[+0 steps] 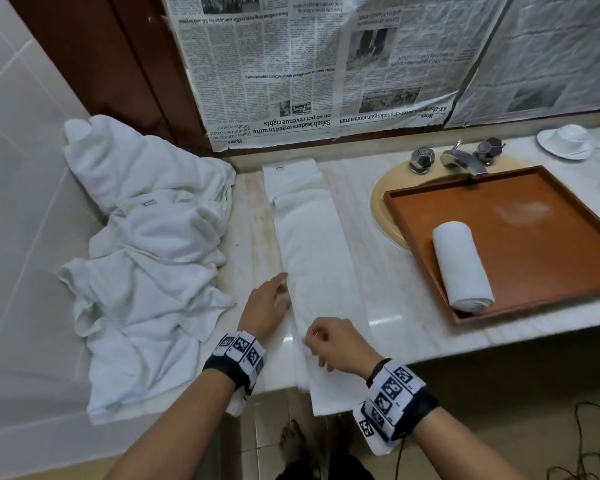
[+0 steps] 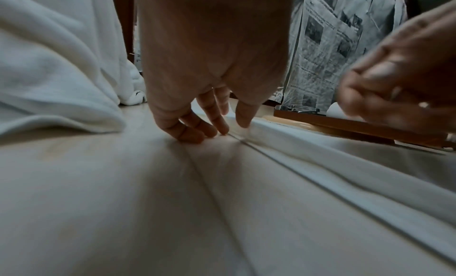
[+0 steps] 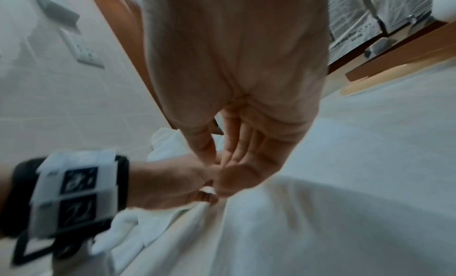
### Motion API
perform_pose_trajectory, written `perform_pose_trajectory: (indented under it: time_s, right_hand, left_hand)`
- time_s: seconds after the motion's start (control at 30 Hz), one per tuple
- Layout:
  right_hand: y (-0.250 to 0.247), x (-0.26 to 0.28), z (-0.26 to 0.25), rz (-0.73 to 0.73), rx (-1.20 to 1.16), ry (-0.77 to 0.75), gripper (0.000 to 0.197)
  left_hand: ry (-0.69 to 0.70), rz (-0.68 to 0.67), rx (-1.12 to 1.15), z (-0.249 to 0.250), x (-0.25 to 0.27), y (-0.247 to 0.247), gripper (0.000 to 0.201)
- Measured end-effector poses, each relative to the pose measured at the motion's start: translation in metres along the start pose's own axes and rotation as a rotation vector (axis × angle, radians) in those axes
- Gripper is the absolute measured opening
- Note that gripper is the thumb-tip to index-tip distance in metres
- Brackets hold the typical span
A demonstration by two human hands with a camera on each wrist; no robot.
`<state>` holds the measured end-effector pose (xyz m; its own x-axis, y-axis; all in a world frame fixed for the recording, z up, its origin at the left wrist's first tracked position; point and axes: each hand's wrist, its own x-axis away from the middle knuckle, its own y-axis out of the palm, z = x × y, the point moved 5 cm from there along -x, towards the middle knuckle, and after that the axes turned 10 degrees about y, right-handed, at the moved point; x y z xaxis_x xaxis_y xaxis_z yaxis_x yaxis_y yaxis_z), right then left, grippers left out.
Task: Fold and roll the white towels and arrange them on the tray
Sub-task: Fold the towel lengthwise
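Head view: folded towel (image 1: 317,271) lies as a long strip on the marble counter (image 1: 395,289), near end hanging over the edge; rolled towel (image 1: 463,266) lies in the brown tray (image 1: 551,244) over the sink; towel pile (image 1: 146,244) at left.
Left wrist view: left hand (image 2: 209,81), fingers straight, tips touching the counter at the strip's edge.
Right wrist view: right hand (image 3: 244,124) blurred, fingers extended over the strip; whether it pinches the cloth, I cannot tell.

sheets of black-and-white newspaper (image 1: 291,71) are hanging taped along the wall above the pale marble tabletop (image 1: 388,271). a chrome faucet with two faceted knobs (image 1: 459,157) is sitting behind the beige oval sink (image 1: 383,209). an upturned white cup on a white saucer (image 1: 565,142) is resting at the far right. thin black cables (image 1: 589,445) are lying on the tiled floor.
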<state>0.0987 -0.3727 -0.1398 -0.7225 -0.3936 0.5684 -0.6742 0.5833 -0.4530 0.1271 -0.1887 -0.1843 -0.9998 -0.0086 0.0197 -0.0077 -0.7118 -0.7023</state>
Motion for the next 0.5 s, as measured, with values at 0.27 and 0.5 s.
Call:
perform_pose_trajectory:
  time_s: [0.27, 0.5]
  right_hand:
    - [-0.026, -0.054, 0.008, 0.264, 0.562, -0.269, 0.068]
    - [-0.044, -0.084, 0.052, 0.196, 0.783, -0.138, 0.065]
  left_hand:
    - [-0.137, -0.037, -0.281, 0.017, 0.024, 0.029, 0.058]
    - [-0.252, -0.127, -0.475, 0.002, 0.025, 0.029, 0.056]
